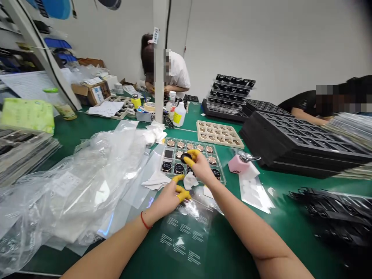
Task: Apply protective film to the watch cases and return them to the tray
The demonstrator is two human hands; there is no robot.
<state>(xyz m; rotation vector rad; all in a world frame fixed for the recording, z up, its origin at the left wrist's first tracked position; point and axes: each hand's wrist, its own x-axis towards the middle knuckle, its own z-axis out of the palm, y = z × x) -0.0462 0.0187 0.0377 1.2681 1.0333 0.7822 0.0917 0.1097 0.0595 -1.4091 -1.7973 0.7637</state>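
Note:
In yellow finger cots, my right hand point(199, 162) pinches a round black disc point(186, 157) over a clear compartment tray point(222, 170). Below it, my left hand point(170, 195) is curled, its thumb and a finger close together while another finger points right. A crumpled white cloth point(190, 180) is at its fingertips; what the fingers grip is hard to see. Rose-gold round parts point(209, 149) fill much of the tray's back rows. Black discs with fine lines point(166, 166) lie along the front row. Clear film with white print point(183, 236) lies nearer me.
Crumpled plastic bags point(84, 186) cover the left side. A beige tray point(221, 133) sits behind; a pink dispenser bottle point(238, 164) stands right. Black foam trays point(279, 147) and a dark strap-like pile point(328, 217) are farther right. A white post point(159, 58) rises behind. Two people lean over the table.

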